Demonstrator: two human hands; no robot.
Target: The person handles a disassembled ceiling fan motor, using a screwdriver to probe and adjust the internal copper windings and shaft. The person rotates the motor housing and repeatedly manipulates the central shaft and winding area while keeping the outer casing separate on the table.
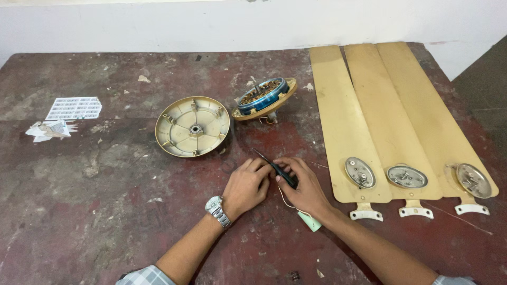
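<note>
Both hands meet at the middle of a worn red counter point(105, 211): the right hand point(306, 190) closes around a dark-handled screwdriver point(274, 169), the left hand point(244, 187) curls against its shaft. Beyond lie a round fan cover point(192, 126), a motor point(264, 97) and three yellow blades point(391, 116).

A repair workshop, apparently for electrical appliances. A worn workbench point(105, 211) with scuffed, stained dark-red paint stands against a plain white wall point(158, 26). A dismantled ceiling fan is laid out on it: three beige blades point(391, 105) side by side, a round motor cover point(192, 126) turned open side up, and the motor core point(264, 97) with its copper windings exposed. Paper scraps point(50, 129) lie at the bench's left edge.
</note>
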